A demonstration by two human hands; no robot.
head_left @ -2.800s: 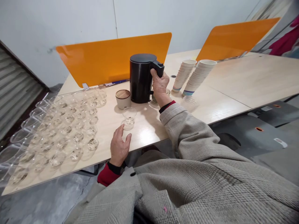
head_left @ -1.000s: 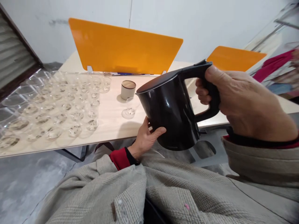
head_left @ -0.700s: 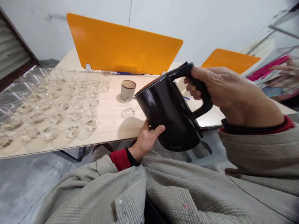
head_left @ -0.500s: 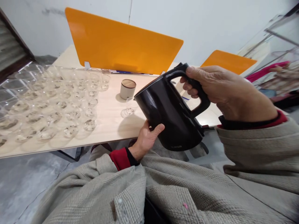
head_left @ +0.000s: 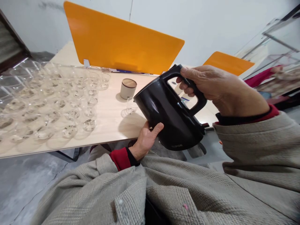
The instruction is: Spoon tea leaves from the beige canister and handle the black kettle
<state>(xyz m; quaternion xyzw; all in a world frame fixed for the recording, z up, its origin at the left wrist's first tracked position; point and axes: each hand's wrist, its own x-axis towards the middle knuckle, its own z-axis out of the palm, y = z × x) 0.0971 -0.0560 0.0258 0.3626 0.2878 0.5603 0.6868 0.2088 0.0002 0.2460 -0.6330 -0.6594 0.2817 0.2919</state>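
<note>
My right hand (head_left: 217, 89) grips the handle of a black electric kettle (head_left: 168, 114) and holds it in the air, tilted with its spout toward the left. My left hand (head_left: 146, 139) presses its palm and spread fingers against the kettle's lower side from below. The spout hangs just over a single clear glass (head_left: 130, 106) on the light wooden table (head_left: 112, 125). A small beige cup with a brown lid (head_left: 127, 88) stands just behind that glass.
Several rows of clear glasses (head_left: 53, 103) cover the table's left part. An orange divider panel (head_left: 122, 43) stands along the back edge, and a second orange panel (head_left: 228, 62) shows at the right. A person's red sleeve (head_left: 262, 76) is at the far right.
My right hand lifted the kettle off the table and brought it near me. My left hand left the table and came under the kettle. The kettle has tipped further toward the single glass.
</note>
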